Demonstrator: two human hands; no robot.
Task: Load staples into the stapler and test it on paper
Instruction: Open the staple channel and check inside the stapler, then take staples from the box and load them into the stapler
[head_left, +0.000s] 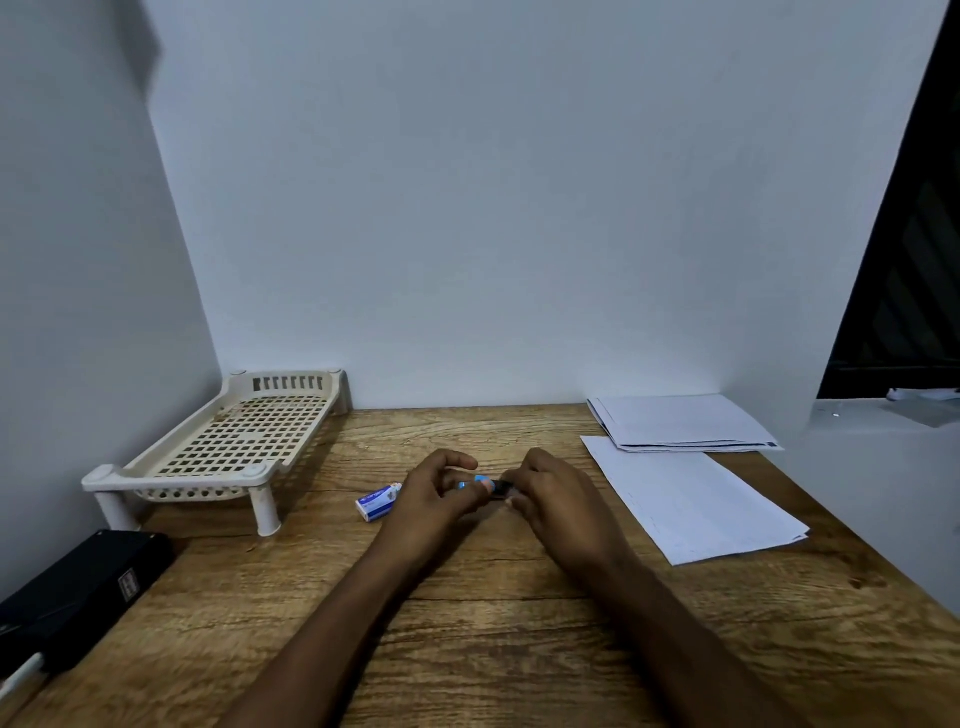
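Observation:
A small blue and black stapler (485, 486) is held between both hands just above the middle of the wooden table (467, 623). My left hand (439, 499) grips its blue end with fingertips. My right hand (558, 501) pinches the dark end; most of the stapler is hidden by fingers. A small white and blue staple box (378, 501) lies on the table just left of my left hand. A loose stack of white paper sheets (691, 499) lies to the right of my right hand.
A second folded paper pile (680, 421) sits at the back right by the wall. A cream perforated plastic rack (234, 441) stands at the back left. A black box (78, 587) and a white pen (21, 675) lie at the left edge.

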